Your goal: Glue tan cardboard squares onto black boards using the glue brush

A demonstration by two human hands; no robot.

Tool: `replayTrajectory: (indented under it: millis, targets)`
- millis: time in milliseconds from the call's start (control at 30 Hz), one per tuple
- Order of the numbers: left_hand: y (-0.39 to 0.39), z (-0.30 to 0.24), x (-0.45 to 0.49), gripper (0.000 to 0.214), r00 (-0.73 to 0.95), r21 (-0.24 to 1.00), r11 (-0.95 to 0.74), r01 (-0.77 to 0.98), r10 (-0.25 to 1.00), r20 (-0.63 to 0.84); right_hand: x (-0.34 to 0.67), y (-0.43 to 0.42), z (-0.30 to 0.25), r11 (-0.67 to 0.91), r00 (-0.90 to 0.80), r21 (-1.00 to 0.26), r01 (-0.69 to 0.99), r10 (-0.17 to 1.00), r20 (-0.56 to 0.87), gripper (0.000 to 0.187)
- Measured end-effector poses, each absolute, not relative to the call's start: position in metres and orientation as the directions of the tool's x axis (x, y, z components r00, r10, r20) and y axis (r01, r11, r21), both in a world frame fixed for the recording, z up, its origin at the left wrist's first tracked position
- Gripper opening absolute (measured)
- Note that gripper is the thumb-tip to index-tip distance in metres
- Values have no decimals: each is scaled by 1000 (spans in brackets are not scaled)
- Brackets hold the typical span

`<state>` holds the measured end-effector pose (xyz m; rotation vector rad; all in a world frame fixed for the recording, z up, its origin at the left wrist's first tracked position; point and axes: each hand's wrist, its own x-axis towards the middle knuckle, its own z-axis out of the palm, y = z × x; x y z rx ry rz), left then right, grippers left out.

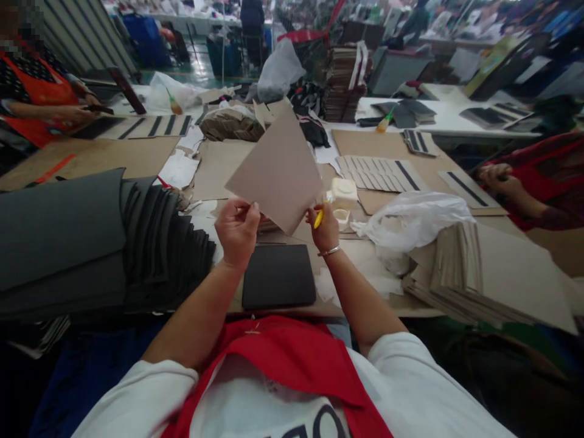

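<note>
A grey-brown cardboard square (277, 172) is held up over the table, tilted like a diamond. My left hand (236, 230) pinches its lower left edge. My right hand (324, 227), with a bracelet on the wrist, grips the lower right edge and also holds a small yellow tool (318, 218) between the fingers. Under the hands a dark flat board (278, 275) lies on the table near my red apron. A small white tub (344, 193) and a white ring-shaped lid (340, 216) stand just right of my right hand.
A fanned stack of dark grey sheets (150, 243) fills the left. A pile of cardboard squares (483, 274) and a white plastic bag (410, 219) lie on the right. Other people work at the far left (41, 91) and right (533, 182). Striped boards (383, 172) lie beyond.
</note>
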<state>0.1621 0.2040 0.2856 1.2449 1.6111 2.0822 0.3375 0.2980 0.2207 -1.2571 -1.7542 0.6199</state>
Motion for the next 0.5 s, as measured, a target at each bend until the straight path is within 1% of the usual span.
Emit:
replayTrajectory:
  millis: [67,133,233,300,400,500]
  targets:
    - [190,272,176,22,-625,935,-354,31,723,294,346,291,219,336,-38,-805,488,930,365,31]
    - [177,256,184,25,-599,941,-284,-183,792,122,358,283,214,323,13,-810,490,926,377,29]
    - [157,230,189,30,-544,907,-150,-394,833,-98,373,269,199,285,28,-802,525,936,351,27]
    - [143,213,189,31,-500,878,-71,-474,842,-202,381,259,186,243,30,-815,526,952,303,27]
    - [125,187,181,34,-401,839,57,-542,859,-317,390,247,167,190,27,-861,471,973,230,28]
    - [112,161,162,40,-358,821,183,-540,834,-421,399,241,153,220,-37,-846,486,972,231,25]
